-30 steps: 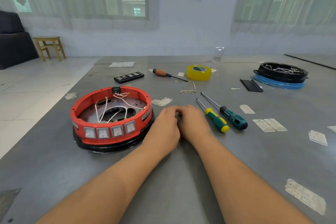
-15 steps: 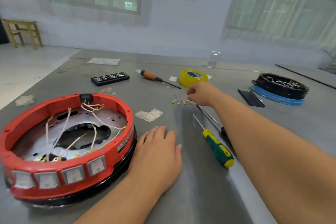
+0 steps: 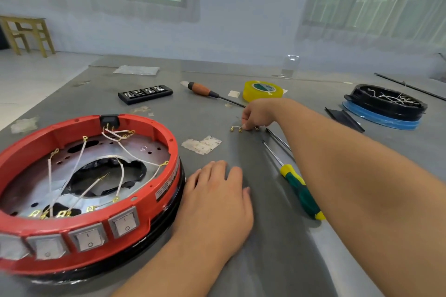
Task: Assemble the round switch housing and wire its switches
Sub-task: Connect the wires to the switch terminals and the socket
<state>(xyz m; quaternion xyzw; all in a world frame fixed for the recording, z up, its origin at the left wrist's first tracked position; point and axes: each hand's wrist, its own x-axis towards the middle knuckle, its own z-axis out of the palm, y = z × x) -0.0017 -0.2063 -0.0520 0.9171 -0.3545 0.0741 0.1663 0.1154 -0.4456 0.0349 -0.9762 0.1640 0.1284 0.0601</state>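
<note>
While both arms reach over the grey table (image 3: 277, 260):
Right hand (image 3: 258, 113): far centre, fingertips pinching the small wire jumper (image 3: 237, 128) with brass terminals.
Left hand (image 3: 217, 198): flat, fingers straight, palm down, just right of the housing.
Red round housing (image 3: 154, 181): near left, 4 rocker switches (image 3: 89, 239) on its near wall, white wires (image 3: 79, 159) loose inside.
Green-handled screwdriver (image 3: 299, 190): between the arms.

There are 2 bare arms in the head view. No sleeves cover them, from the near edge up to the wrists. The left hand (image 3: 217, 202) and the right hand (image 3: 259, 113) wear no gloves, no rings and no watch. The fingernails are short and plain.
</note>
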